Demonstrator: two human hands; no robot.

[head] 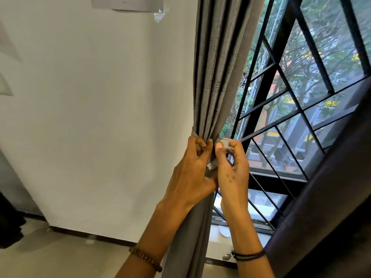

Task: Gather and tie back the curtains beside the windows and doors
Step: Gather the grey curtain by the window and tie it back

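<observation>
A grey curtain [216,77] hangs bunched into narrow folds between the white wall and the window. A grey fabric tie-back [213,163] wraps its gathered waist. My left hand [190,169] pinches the tie's end against the front of the bundle. My right hand [232,167] holds the tie's other, paler end between thumb and fingers, right beside the left. Below my hands the curtain falls straight toward the floor.
A black window grille [281,101] fills the right, with trees and buildings outside. A second dark curtain [325,197] hangs along the right edge. A white wall [100,117] lies to the left, above a dark skirting and pale floor. A small white object [224,231] rests on the sill.
</observation>
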